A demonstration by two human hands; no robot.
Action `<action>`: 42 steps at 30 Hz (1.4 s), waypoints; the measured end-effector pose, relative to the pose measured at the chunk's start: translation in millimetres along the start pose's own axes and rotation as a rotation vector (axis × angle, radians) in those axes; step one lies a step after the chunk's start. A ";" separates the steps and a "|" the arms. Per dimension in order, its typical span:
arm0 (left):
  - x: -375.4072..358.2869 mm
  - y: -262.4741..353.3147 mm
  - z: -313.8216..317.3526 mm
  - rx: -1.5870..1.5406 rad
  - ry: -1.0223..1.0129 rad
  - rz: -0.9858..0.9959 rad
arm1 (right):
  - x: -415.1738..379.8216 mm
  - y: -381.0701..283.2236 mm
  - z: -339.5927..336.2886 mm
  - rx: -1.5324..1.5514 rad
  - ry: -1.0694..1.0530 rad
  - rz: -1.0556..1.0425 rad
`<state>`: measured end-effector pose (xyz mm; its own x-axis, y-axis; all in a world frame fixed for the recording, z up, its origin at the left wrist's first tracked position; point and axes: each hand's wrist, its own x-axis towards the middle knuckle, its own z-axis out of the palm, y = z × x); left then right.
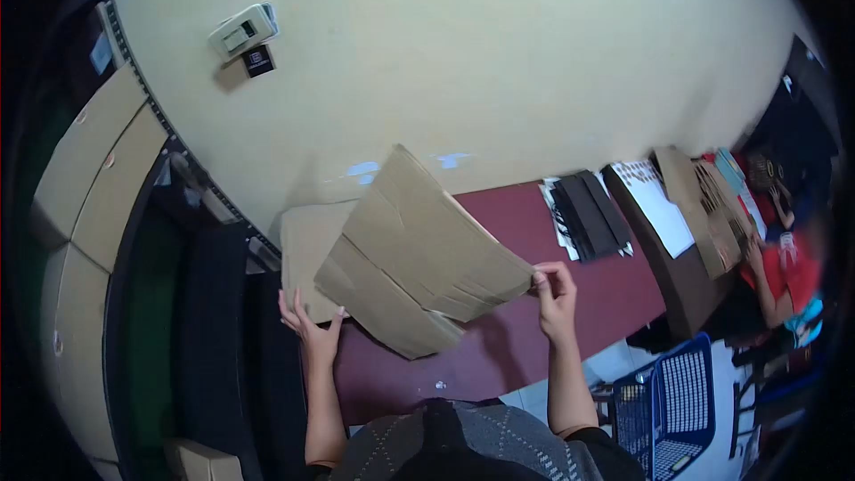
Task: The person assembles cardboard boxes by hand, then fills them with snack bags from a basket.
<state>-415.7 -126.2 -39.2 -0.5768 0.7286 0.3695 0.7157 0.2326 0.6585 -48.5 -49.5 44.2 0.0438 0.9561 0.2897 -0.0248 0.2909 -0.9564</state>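
A creased brown cardboard sheet (419, 232) is tilted up over the maroon table, one corner pinched between the thumb and fingers of my right hand (557, 301). Its lower edge hangs over the tabletop, with a fold running across it. Beneath it on the left lies another flat piece of cardboard (307, 245), partly covered by the raised sheet. At that piece's near left corner is my left hand (312, 330), its fingers spread and its thumb apart, close to the raised sheet's left edge.
The maroon table (579, 298) runs along a wall. Black folded items (588, 214) lie on papers at its right. Beyond, a person in red (788, 267) sits beside more cardboard (699, 214). Blue plastic baskets (681, 392) stand lower right; cardboard boxes (98, 187) fill the left shelf.
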 end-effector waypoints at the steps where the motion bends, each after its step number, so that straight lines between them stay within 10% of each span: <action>1: 7.1 18.1 -4.0 -0.047 0.011 0.083 | -3.1 -12.4 -9.2 0.036 0.039 -0.054; 7: 18.0 102.5 10.0 -0.194 -0.284 0.545 | -31.2 -57.6 -68.0 0.187 0.359 -0.321; 9: -2.9 109.0 36.4 -0.712 -0.894 0.228 | -40.7 -59.3 -96.6 0.086 0.432 -0.368; 16: -70.6 141.0 79.5 -0.819 -1.129 0.471 | -86.5 -51.9 -160.9 0.058 0.558 -0.366; 19: -87.7 163.4 65.1 -0.927 -1.319 0.190 | -89.2 -39.7 -179.1 0.211 0.626 -0.334; 24: -118.6 200.6 64.9 -0.860 -1.329 0.090 | -70.0 -38.3 -205.1 0.256 0.600 -0.226; 29: -141.7 235.3 90.4 -0.659 -1.049 -0.019 | -62.2 -39.1 -220.0 -0.525 0.549 -0.245; 36: -165.5 268.1 135.9 -0.657 -0.836 -0.073 | -79.3 2.0 -210.6 -0.139 -0.288 0.173; 42: -197.7 310.9 172.3 -0.940 -1.002 0.001 | -73.4 34.6 -203.1 -0.113 -0.429 0.125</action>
<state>-11.3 -86.9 -20.5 0.2397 0.9708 0.0075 -0.0490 0.0044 0.9988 150.3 -116.7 -17.5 -0.3706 0.9185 0.1378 0.1065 0.1895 -0.9761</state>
